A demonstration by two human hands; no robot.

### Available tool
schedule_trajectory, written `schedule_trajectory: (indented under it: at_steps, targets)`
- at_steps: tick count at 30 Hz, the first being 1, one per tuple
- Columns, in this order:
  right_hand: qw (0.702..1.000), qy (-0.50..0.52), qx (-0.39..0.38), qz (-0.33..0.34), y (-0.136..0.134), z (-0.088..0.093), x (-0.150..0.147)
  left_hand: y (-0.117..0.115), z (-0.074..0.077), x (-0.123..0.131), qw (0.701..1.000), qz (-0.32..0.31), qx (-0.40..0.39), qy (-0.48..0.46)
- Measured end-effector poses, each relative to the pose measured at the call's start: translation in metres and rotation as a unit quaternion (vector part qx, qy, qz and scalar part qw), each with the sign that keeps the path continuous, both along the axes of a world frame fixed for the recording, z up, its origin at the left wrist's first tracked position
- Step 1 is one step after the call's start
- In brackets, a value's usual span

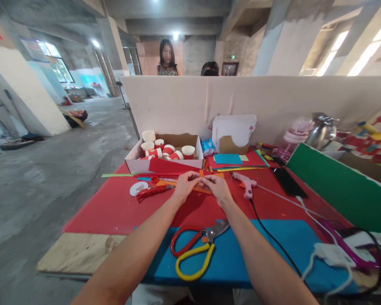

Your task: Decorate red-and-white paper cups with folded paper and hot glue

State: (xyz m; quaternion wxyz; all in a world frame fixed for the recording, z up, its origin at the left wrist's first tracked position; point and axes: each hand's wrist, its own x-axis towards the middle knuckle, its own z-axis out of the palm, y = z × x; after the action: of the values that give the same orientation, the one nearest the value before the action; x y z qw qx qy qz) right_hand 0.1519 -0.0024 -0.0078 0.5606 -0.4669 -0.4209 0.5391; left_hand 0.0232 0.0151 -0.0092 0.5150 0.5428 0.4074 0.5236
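My left hand [187,185] and my right hand [218,188] meet above the red tabletop, fingertips pinched together on a small orange paper strip [201,173]. Part of the strip is hidden behind the fingers. More orange strips [203,190] lie just under the hands. Left of them are red-handled pliers [152,192] and a white round disc [139,189]. To the right rests a pink glue gun [247,184] with a black cord. Large scissors [195,249] with one red and one yellow handle lie between my forearms on blue sheeting [235,262].
Behind my hands stands a white box [133,166] of red and white paper cups [188,152]. Coloured paper sheets [228,159] lie beside it. At right are a phone [288,183], cables, a green panel [333,186] and a metal jug [320,130]. Two people are beyond the white partition [174,101].
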Motion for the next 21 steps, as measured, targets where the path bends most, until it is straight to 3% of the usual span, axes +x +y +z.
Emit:
schedule_trajectory:
  at_steps: [7, 12, 21]
  targets:
    - [1.000, 0.008, -0.009, 0.017, 0.002, -0.001, 0.003, 0.003, -0.001, -0.005, 0.993, -0.004, 0.094, 0.068]
    - [0.998, 0.041, -0.023, 0.051, 0.003, -0.001, 0.007, 0.000, 0.005, -0.009, 0.967, -0.020, 0.199, 0.155]
    - [0.992, 0.092, -0.062, 0.068, 0.000, 0.005, 0.012, 0.001, 0.005, -0.015, 0.939, -0.052, 0.271, 0.205]
